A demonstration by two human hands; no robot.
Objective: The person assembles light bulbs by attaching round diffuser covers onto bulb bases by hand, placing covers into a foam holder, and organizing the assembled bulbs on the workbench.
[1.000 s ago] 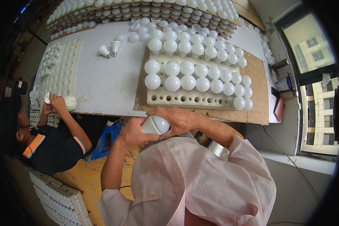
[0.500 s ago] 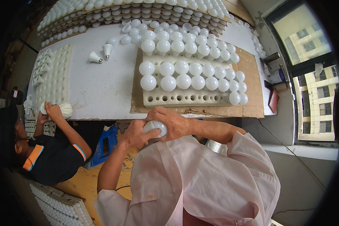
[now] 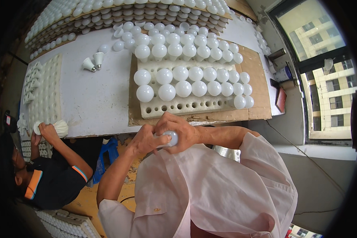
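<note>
Close to my chest, just off the table's front edge, both my hands are closed around one white light bulb (image 3: 171, 138). My left hand (image 3: 146, 139) presses its thumb on the round white cover. My right hand (image 3: 179, 130) wraps the bulb from the far side and the right. Much of the bulb's body is hidden by my fingers. Beyond my hands, a pale foam tray (image 3: 168, 110) holds rows of white bulbs (image 3: 182, 88); its nearest row of holes shows mostly bare.
The tray rests on brown cardboard (image 3: 261, 91) on the white table (image 3: 91, 89). Two loose bulbs (image 3: 93, 63) lie far left. Layered boards of white domes (image 3: 146, 16) stand at the back. Left, a co-worker's hand (image 3: 47, 131) holds a white bundle. A window (image 3: 329, 91) is right.
My hands stay on the bulb, and its white cover now points more toward me, with the left thumb across it. The view has shifted, so the table appears further left.
</note>
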